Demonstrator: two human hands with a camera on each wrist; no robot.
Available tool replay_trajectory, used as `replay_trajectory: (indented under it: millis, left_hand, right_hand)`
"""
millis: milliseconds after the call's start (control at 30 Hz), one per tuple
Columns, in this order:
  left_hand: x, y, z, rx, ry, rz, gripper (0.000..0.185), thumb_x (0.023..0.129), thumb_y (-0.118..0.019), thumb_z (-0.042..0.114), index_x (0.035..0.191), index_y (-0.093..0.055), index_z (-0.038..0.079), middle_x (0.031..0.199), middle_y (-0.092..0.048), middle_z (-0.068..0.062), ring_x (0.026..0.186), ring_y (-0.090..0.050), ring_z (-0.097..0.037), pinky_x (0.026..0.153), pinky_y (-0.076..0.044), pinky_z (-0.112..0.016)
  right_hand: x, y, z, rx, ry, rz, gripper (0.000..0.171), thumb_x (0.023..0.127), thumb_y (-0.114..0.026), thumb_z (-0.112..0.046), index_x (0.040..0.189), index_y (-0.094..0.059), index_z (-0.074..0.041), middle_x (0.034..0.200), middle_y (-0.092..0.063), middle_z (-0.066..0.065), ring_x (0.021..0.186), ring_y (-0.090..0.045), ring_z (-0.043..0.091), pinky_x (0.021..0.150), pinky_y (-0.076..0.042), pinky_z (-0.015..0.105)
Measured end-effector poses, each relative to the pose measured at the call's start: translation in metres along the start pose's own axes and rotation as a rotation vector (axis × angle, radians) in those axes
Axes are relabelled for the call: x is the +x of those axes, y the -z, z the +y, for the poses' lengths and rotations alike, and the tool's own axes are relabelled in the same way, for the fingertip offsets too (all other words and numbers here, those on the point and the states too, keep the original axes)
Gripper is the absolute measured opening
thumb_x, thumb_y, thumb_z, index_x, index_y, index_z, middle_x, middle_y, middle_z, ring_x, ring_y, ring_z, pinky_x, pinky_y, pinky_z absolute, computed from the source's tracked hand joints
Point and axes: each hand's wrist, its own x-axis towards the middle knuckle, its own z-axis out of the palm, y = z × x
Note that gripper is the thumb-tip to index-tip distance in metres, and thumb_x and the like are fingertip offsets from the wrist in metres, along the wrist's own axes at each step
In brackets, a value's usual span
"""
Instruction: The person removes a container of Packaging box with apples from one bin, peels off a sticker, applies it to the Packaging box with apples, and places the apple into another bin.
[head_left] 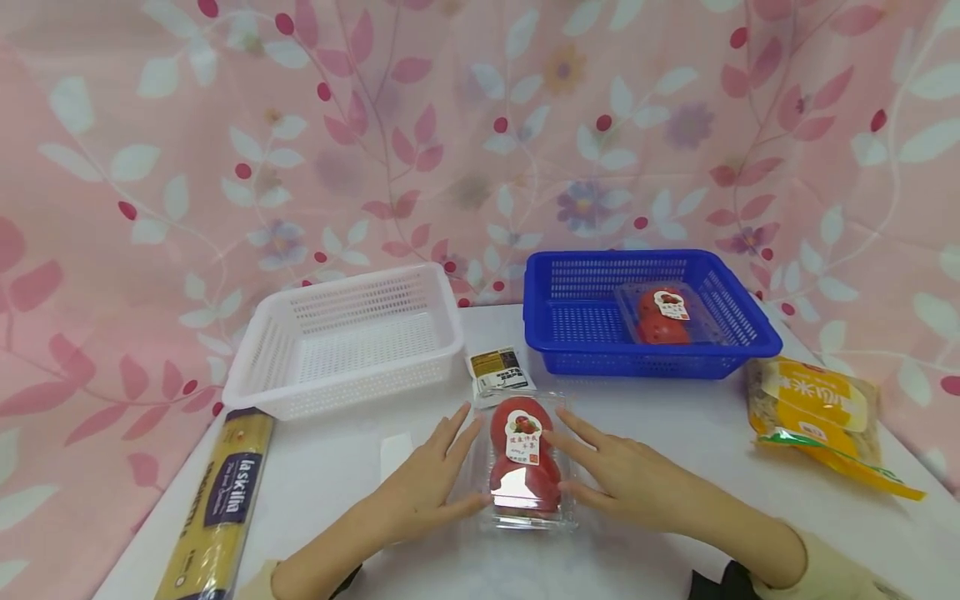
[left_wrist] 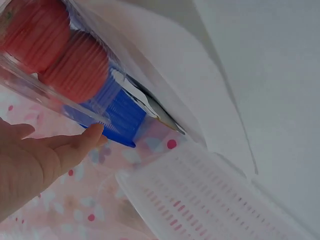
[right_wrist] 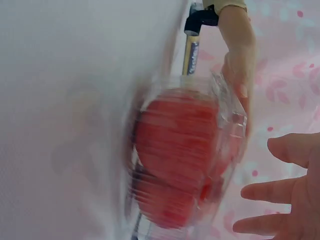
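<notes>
White table (head_left: 675, 433) before a floral curtain: left hand (head_left: 427, 483) and right hand (head_left: 622, 479), fingers straight, flank a tomato pack (head_left: 523, 458) near the front edge. One pack (head_left: 663, 315) already lies in the blue basket (head_left: 555, 333); the white basket (head_left: 255, 367) holds nothing.

I see a white basket (head_left: 345, 337) on the table (head_left: 675, 433); a blue basket (head_left: 570, 321) holding a tomato pack (head_left: 663, 315); a spaghetti packet (head_left: 221, 504) left; a yellow bag (head_left: 821, 417) right; a small sachet (head_left: 498, 368) between the baskets.
</notes>
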Motion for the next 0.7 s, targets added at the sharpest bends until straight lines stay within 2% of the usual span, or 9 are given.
replay_trajectory:
  millis: [100,267,467,700]
  left_hand:
    - [0.003,-0.006,0.005,-0.022,-0.027,-0.022,0.089,0.083,-0.044,0.066,0.148,-0.009,0.017,0.153,-0.005,-0.008,0.132,-0.027,-0.034,0.094,-0.039,-0.048]
    - [0.007,-0.014,0.013,-0.034,-0.06,-0.074,0.088,0.082,-0.039,0.069,0.148,-0.006,0.021,0.153,-0.003,-0.012,0.13,-0.033,-0.03,0.094,-0.041,-0.044]
    - [0.008,-0.015,0.021,-0.073,-0.01,-0.122,0.084,0.081,-0.041,0.069,0.148,-0.008,0.028,0.153,0.003,-0.009,0.118,-0.044,-0.033,0.083,-0.048,-0.044]
    - [0.01,-0.011,0.027,-0.087,0.019,-0.133,0.083,0.08,-0.047,0.067,0.147,-0.016,0.029,0.153,-0.002,-0.008,0.116,-0.045,-0.034,0.077,-0.051,-0.045]
  right_hand:
    - [0.002,-0.007,-0.002,0.042,-0.013,-0.035,0.064,0.089,-0.042,-0.057,0.143,-0.033,-0.023,0.15,-0.021,0.009,0.108,-0.056,0.031,0.082,-0.047,0.052]
    - [0.006,-0.019,-0.004,0.064,0.026,-0.015,0.064,0.089,-0.043,-0.056,0.143,-0.032,-0.022,0.15,-0.018,0.012,0.102,-0.058,0.031,0.081,-0.048,0.05]
    - [0.009,-0.025,-0.006,0.143,0.012,-0.01,0.063,0.09,-0.047,-0.051,0.144,-0.029,-0.026,0.151,-0.016,0.007,0.116,-0.049,0.033,0.086,-0.044,0.052]
    - [0.01,-0.024,-0.007,0.199,0.001,0.002,0.06,0.089,-0.055,-0.042,0.142,-0.033,-0.025,0.15,-0.019,0.009,0.122,-0.042,0.035,0.088,-0.043,0.052]
